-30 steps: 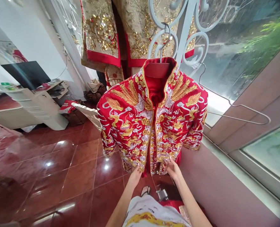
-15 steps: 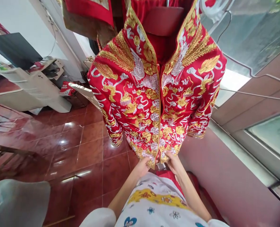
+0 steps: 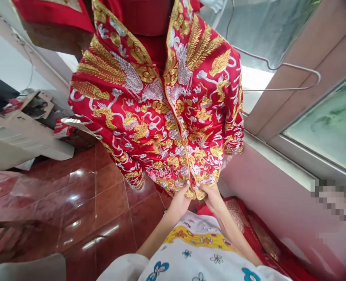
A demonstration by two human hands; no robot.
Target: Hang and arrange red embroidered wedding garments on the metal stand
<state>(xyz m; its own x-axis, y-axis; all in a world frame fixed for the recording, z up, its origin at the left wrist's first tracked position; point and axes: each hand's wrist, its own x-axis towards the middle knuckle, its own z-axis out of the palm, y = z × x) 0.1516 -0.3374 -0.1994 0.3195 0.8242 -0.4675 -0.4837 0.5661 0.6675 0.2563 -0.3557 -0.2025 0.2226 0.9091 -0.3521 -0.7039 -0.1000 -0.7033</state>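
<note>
In front of me hangs a red jacket [image 3: 149, 113], covered in gold and silver embroidery of birds, dragons and flowers. Its collar stands apart at the top, and the two front edges meet down the middle. My left hand [image 3: 181, 201] pinches the hem beside the front edge, thumb on top. Just to the right, my right hand [image 3: 212, 197] pinches the hem of the other front panel. Both sets of fingers are partly hidden behind the cloth. The sleeves hang loose at either side.
A wire hanger [image 3: 292, 68] juts out by the window at right. Red patterned cloth [image 3: 240, 218] lies low beside the pink wall [image 3: 266, 191]. A pale chair back [image 3: 29, 269] is at lower left, on red floor tiles [image 3: 111, 187]. White furniture [image 3: 23, 128] stands far left.
My view has shifted right and closer, so the jacket sits larger and further left. The front edges are nearer each other at the hem, and both hands still hold it.
</note>
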